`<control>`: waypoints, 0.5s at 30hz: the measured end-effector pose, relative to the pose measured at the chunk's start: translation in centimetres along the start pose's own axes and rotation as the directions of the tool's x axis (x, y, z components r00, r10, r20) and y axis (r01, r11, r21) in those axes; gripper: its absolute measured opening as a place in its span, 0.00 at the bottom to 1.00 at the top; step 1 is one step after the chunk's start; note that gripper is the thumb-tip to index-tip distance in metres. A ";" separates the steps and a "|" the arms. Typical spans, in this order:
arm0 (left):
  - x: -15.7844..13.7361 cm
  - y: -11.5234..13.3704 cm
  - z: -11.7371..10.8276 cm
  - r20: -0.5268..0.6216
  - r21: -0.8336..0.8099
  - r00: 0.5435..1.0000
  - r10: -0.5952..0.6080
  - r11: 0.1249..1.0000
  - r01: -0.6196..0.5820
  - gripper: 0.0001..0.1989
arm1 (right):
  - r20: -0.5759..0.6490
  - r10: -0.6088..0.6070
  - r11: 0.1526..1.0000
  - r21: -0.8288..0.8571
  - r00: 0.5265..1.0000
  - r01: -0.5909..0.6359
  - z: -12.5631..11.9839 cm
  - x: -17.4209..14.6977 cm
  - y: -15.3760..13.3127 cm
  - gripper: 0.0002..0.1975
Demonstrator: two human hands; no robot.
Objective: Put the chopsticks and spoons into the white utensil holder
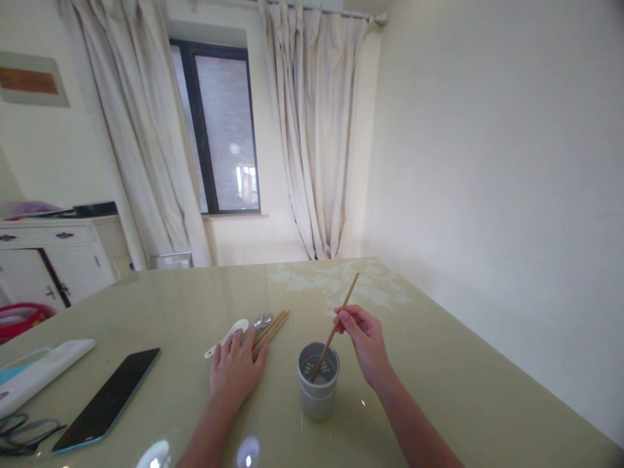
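My right hand (361, 338) pinches a wooden chopstick (346, 300) near its upper half. The chopstick leans, with its lower end inside a grey cutlery holder (318, 400) that has small holes in its bottom. My left hand (238, 365) lies flat with fingers apart over a small group of utensils. Under or beside its fingers are a white spoon (238, 326), shiny metal spoons (263, 321) and several wooden chopsticks (273, 331). The spoons' handles are partly hidden by my left hand.
A black tablet-like device (110, 400) lies at the left on the glossy green table (468, 390). Beyond it are a white power strip (46, 374) and dark-framed glasses (26, 432). A wall (511, 195) runs along the table's right edge. Curtains (316, 130) hang behind.
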State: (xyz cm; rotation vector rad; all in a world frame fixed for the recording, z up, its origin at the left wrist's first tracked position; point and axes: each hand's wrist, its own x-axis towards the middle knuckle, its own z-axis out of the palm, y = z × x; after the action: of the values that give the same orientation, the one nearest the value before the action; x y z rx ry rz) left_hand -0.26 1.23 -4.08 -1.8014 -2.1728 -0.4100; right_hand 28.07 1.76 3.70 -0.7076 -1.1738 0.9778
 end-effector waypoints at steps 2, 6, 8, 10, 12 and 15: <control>0.0 0.0 -0.2 -0.010 -0.002 1.000 0.009 1.000 -0.009 0.25 | 0.020 0.015 1.000 -0.008 1.000 -0.015 0.2 -0.1 -0.1 0.19; 0.0 0.2 -0.6 -0.038 -0.033 0.998 0.050 0.998 -0.051 0.23 | 0.041 0.045 0.999 -0.023 0.998 -0.044 0.5 -0.4 0.0 0.19; -0.1 0.2 -0.7 -0.049 -0.041 0.997 0.062 0.997 -0.064 0.21 | 0.048 0.055 0.998 -0.042 0.997 -0.053 0.7 -0.6 0.1 0.19; -0.1 0.4 -0.7 -0.051 -0.036 0.996 0.068 0.997 -0.070 0.20 | 0.058 0.066 0.996 -0.061 0.996 -0.062 0.8 -0.6 0.2 0.18; -0.2 0.5 -0.9 -0.038 -0.034 0.997 0.072 0.997 -0.073 0.20 | 0.067 0.072 0.995 -0.071 0.995 -0.068 0.9 -0.7 0.2 0.18; -0.3 0.8 -1.4 0.006 -0.040 0.997 0.076 0.996 -0.076 0.20 | 0.073 0.064 0.995 -0.084 0.995 -0.058 0.9 -0.7 0.3 0.18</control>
State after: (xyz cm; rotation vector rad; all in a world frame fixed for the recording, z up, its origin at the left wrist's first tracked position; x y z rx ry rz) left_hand 0.65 0.59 -2.89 -1.9028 -2.1079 -0.4333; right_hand 27.04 1.17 3.42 -0.7811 -1.2708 1.0195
